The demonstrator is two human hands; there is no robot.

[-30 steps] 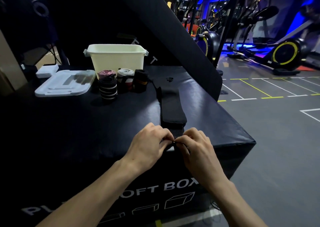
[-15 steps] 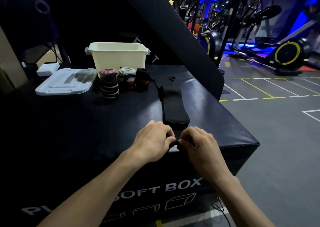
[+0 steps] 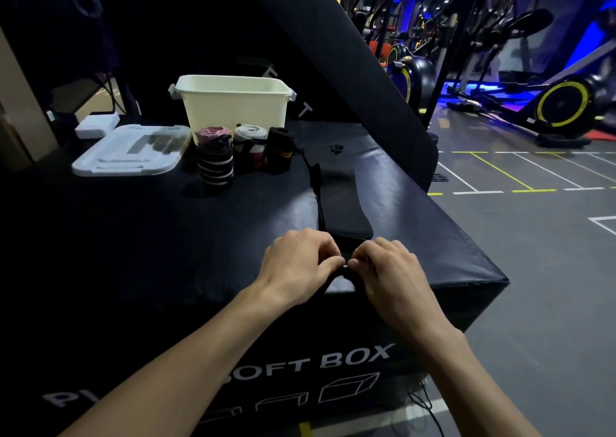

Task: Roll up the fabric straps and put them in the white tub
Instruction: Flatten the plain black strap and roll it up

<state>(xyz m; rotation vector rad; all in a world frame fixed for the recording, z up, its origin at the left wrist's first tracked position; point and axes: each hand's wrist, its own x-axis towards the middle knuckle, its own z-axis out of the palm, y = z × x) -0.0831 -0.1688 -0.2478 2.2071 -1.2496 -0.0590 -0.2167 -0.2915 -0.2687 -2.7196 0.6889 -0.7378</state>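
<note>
Your left hand (image 3: 301, 265) and right hand (image 3: 388, 271) sit side by side at the near edge of the black soft box (image 3: 166, 236), fingers curled and thumbs tucked in, the fingertips of both meeting over the near end of the black strap (image 3: 343, 203). Both hands pinch that end, though the dark fabric under your fingers is too hard to make out to say how much of it is rolled. From your hands the strap runs flat away from you across the padded top, with a thinner black band along its left side. Farther back and to the left, four rolled straps stand upright in a tight cluster: a black one with pale stripes (image 3: 215, 166) nearest you, a pink one (image 3: 213, 134) behind it, a white one (image 3: 250, 140) to its right, and a black one with an orange mark (image 3: 280, 150) at the right end. Just behind them stands the white tub (image 3: 233, 103), and none of the rolls is inside it as far as you can see. To the left of the cluster the tub's clear lid (image 3: 130, 151) lies flat, with a small white box (image 3: 96, 125) beyond it. Gym machines (image 3: 563, 103) stand on the floor at far right.
</note>
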